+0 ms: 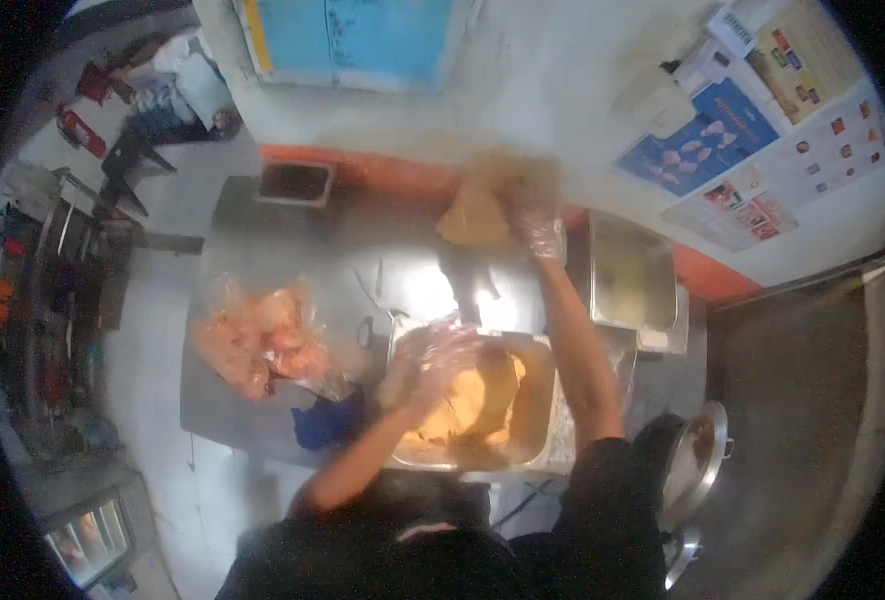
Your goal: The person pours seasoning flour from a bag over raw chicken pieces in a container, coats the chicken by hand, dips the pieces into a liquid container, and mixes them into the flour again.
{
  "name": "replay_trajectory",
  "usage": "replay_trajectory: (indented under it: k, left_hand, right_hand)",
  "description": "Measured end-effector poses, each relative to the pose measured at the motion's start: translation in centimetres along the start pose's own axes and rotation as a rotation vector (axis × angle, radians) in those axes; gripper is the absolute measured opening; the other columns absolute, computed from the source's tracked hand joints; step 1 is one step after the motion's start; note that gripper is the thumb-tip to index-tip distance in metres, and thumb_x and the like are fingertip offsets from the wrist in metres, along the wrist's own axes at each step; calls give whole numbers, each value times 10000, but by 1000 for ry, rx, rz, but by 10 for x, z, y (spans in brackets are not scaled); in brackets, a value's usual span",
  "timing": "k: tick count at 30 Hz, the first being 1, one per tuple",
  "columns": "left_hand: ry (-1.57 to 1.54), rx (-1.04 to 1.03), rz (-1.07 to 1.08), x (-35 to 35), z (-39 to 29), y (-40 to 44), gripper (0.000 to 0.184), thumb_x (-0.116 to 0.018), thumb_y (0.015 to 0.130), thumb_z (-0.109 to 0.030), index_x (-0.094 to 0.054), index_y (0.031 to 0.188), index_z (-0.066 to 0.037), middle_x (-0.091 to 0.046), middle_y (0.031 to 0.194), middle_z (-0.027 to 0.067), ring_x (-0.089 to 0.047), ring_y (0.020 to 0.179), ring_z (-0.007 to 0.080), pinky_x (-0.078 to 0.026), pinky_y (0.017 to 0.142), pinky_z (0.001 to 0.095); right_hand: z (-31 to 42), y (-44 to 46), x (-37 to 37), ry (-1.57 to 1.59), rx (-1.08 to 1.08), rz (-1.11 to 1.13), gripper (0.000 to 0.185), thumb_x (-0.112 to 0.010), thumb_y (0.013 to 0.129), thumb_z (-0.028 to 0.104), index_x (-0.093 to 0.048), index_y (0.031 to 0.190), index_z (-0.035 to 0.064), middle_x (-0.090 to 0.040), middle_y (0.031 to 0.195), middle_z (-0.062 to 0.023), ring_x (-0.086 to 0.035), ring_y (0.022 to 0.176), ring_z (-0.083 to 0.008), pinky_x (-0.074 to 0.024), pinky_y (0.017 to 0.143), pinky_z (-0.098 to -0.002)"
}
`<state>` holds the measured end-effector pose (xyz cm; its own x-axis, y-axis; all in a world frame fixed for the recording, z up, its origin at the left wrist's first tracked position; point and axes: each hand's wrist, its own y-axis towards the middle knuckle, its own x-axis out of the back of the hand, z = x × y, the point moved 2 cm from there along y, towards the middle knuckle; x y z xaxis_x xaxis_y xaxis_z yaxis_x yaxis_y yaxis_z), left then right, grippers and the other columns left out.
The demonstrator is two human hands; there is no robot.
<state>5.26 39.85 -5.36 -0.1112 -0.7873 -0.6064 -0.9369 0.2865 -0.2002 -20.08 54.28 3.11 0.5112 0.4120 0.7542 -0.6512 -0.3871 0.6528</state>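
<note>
A metal tray (pixel 470 466) full of yellow-orange powder (pixel 467 405) stands at the front of the steel table. Over its left back part is my left hand (pixel 440 362), in a clear plastic glove and smeared by motion; how its fingers are set does not show. My right hand (pixel 540 235), gloved the same way, reaches to the back of the table. It is right beside a tan, bag-like thing (pixel 474 218) with a blurred brown top. Blur hides the right fingers and whether they grip it.
Clear plastic bags of raw, pinkish meat (pixel 267 340) lie on the left, near a blue cloth-like item (pixel 327 422). A small dark-filled pan (pixel 295 183) sits at the back left. An oblong metal pan (pixel 634 270) stands back right. Round metal pots (pixel 697 460) are at lower right.
</note>
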Motion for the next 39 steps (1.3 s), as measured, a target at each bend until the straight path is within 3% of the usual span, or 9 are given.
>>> replay_trajectory:
  k: [5,7,10,12,13,18,25,33,39]
  left_hand:
    - [120,-187,-42,47,-32,-92,616,-289,1040,-451,-217,1504,-52,-438,1436,194,-501,1266,333,-447,1054,430]
    - [653,109,-94,45,-37,-106,551,-456,1021,-337,-318,1466,-43,-459,1416,191,-520,1243,305,-467,1031,399]
    - [169,46,-148,49,4,-108,456,-533,991,-269,-453,1370,-29,-524,1354,161,-542,1209,256,-472,1006,361]
    - [360,-137,-200,36,6,-103,364,-558,982,-229,-564,1276,-15,-587,1290,130,-567,1171,206,-477,979,319]
    - [407,-55,-200,26,-11,-104,363,-555,983,-225,-560,1280,-15,-602,1274,120,-579,1156,200,-471,981,310]
    - [644,121,-169,31,-29,-111,367,-536,989,-178,-518,1322,-24,-596,1262,123,-578,1128,178,-484,942,287]
    - [932,131,-132,34,3,-111,557,-534,952,-481,-498,1340,-84,-494,1376,199,-486,1279,307,-423,1048,420]
    - [1369,-127,-461,50,65,-67,990,-555,801,-723,-359,1424,21,-434,1391,287,-404,1328,364,-363,1075,449]
    - [1256,253,-303,114,121,1,745,-495,927,-579,-365,1444,-58,-526,1284,189,-502,1190,325,-428,947,428]
  right_hand:
    - [60,-102,86,166,-299,184,81,-656,852,102,-696,920,86,-686,858,-104,-651,746,-262,-541,691,-388]
    - [92,-172,104,335,-522,377,115,-668,888,140,-711,988,104,-692,923,-101,-660,823,-228,-544,749,-398]
    - [129,-217,120,810,-794,460,297,-605,944,296,-658,1170,112,-678,1072,-122,-625,1050,-250,-480,951,-407]
    - [147,-208,124,28,23,785,564,-454,974,500,-505,1372,104,-584,1297,-134,-481,1279,-296,-253,1150,-480]
    - [156,-209,120,163,-60,922,685,-309,977,591,-375,1466,116,-467,1438,-134,-352,1386,-316,-44,1195,-519]
    - [192,-223,82,17,-32,787,617,-348,982,525,-393,1446,121,-444,1450,-105,-340,1382,-315,-64,1181,-558]
    - [163,-297,16,-83,153,1602,683,-559,869,549,-457,1418,156,-347,1517,-137,-269,1422,-361,-153,1156,-589]
    - [112,-226,117,56,-430,910,686,-507,929,535,-377,1469,132,-374,1505,-144,-293,1422,-312,-230,1172,-447]
    - [71,-281,56,445,-846,887,625,-500,931,493,-419,1419,111,-399,1481,-160,-317,1406,-320,-213,1175,-459]
